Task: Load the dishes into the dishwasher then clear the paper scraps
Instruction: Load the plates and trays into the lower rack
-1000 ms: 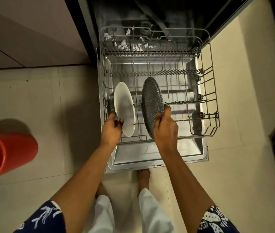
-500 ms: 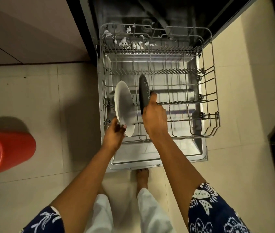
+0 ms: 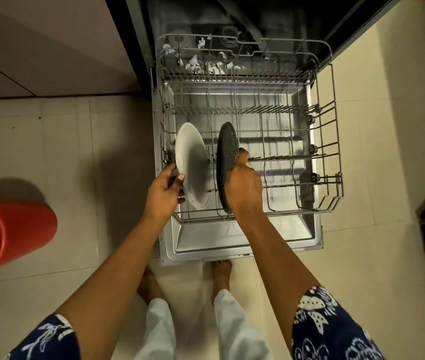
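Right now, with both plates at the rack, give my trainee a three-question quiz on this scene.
1. True or false: the speckled dark grey round plate lies flat on the wire dishwasher rack.
2. Which hand grips the plain white round plate: A the left hand, B the right hand, or C neither?
3. Fill in: the torn white paper scraps lie at the ____ end of the rack, away from the person.

Key: 1 false, it stands on edge. 2 A. 3 far.
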A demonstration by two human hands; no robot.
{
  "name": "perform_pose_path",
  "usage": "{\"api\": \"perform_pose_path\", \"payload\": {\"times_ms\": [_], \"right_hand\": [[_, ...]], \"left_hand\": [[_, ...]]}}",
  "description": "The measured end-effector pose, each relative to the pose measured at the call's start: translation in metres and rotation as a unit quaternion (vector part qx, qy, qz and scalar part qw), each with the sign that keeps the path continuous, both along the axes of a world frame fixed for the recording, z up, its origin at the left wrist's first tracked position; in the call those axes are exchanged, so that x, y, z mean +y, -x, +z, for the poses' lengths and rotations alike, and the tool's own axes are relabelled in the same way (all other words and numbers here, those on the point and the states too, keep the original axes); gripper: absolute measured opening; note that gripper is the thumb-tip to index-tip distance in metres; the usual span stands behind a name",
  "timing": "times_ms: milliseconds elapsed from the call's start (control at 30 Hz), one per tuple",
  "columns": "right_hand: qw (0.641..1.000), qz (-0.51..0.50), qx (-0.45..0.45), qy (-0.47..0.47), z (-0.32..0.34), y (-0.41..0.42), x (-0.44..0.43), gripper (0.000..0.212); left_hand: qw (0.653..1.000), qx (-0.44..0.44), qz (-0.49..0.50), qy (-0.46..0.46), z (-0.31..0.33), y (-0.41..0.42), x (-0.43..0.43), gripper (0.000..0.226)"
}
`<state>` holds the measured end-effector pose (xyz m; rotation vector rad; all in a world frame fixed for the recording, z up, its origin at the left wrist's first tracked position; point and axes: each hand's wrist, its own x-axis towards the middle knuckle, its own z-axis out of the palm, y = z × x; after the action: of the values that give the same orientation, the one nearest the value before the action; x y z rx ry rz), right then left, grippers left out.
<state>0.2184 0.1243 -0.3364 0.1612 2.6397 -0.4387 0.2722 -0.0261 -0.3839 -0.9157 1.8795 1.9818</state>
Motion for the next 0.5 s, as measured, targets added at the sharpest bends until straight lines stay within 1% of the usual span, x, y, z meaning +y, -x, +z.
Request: {"api": "perform_pose_path", "payload": {"times_ms": [100,200,333,400,500], "right_hand": [[0.999,0.022,0.001,-0.034,-0.011,0.009,-0.007,0.039],[0.999,0.041,-0.01,-0.024,-0.014,0.013,-0.013,0.041],[0.993,0.113,-0.007,-0.044,-0.018,0.004,-0.02,0.048],[0.99,0.131,0.007,-0.045,-0.02,0.002,-0.022,0.048],[0.988,0.141,0.032,-0.044,-0.019,0.002,-0.024,0.046]], "left_hand": [[0.999,-0.018,-0.026,-0.011,-0.001,0.001,-0.004,0.048],[0.998,-0.034,-0.039,-0.022,-0.005,-0.001,-0.005,0.053],[0.999,-0.037,-0.03,-0.018,-0.003,-0.006,-0.005,0.048],[0.999,-0.041,-0.023,-0.023,-0.001,-0.007,-0.004,0.043],[0.998,-0.047,-0.026,-0.024,0.003,-0.009,-0.001,0.031]]}}
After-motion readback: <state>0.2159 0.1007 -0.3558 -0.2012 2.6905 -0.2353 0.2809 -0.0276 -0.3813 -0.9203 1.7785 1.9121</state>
